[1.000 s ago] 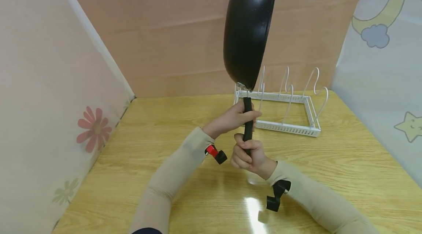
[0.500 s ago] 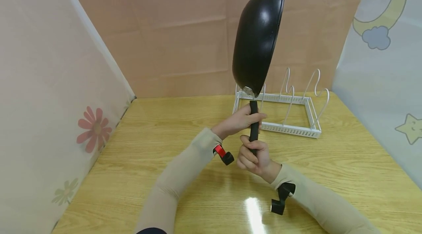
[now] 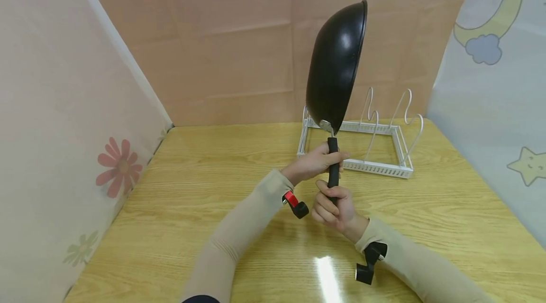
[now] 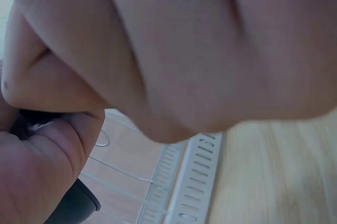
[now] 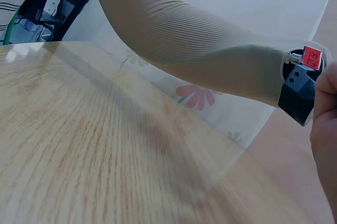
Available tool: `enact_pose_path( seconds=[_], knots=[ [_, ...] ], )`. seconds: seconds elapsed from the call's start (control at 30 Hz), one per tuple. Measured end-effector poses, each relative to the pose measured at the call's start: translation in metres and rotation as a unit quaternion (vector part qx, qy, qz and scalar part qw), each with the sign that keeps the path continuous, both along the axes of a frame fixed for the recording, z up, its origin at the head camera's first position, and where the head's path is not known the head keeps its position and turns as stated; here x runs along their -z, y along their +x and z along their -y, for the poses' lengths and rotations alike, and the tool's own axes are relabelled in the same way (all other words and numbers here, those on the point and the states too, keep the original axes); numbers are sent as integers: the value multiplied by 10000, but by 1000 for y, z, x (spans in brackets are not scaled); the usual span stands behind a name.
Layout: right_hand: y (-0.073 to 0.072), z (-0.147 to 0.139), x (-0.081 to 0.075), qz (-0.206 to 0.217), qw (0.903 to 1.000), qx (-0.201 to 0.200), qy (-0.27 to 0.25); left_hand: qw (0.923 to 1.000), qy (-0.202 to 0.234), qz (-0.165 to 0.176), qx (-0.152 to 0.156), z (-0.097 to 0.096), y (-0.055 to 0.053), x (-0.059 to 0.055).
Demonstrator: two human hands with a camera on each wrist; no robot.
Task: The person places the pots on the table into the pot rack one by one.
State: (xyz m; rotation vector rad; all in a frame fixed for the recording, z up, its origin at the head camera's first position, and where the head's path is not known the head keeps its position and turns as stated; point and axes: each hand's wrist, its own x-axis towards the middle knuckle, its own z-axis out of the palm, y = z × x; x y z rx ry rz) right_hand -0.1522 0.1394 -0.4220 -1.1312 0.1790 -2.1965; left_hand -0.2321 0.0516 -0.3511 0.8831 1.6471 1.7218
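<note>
A black wok (image 3: 334, 66) stands on edge in the air, its rounded underside to the left and its rim to the right. Its black handle (image 3: 333, 175) points down toward me. My left hand (image 3: 315, 160) grips the upper part of the handle, just below the metal bracket. Lower down, my right hand (image 3: 334, 208) holds the handle's end with curled fingers. The wok overlaps the left part of a white wire rack (image 3: 375, 168) in the head view. In the left wrist view, the rack's slotted rail (image 4: 196, 176) shows below my left hand.
The rack, with several curved wire dividers (image 3: 374, 132), stands at the back right of the wooden table (image 3: 204, 170). A tan backdrop (image 3: 222, 56) rises behind it. Patterned walls border the left and right sides.
Both hands have brought the wok down and slightly to the right, so its whole bowl now shows in the head view. The grip on the handle stays the same.
</note>
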Motion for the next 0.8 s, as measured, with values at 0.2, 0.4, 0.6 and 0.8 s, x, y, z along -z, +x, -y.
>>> enact_pose_path(
  seconds=[0.2,0.4,0.6,0.8],
  knots=[
    [0,-1,5,16,9995,-217,-217,9996,71,256,-35,-5,1,8],
    [3,-3,10,271,9985,-352,-315,9979,55,628,-174,-10,-2,21],
    [7,-5,18,468,9975,-425,-324,9950,-43,959,-287,-13,-2,34],
    [7,-8,23,464,9975,-458,-277,9970,-25,753,-174,-14,-2,40]
  ],
)
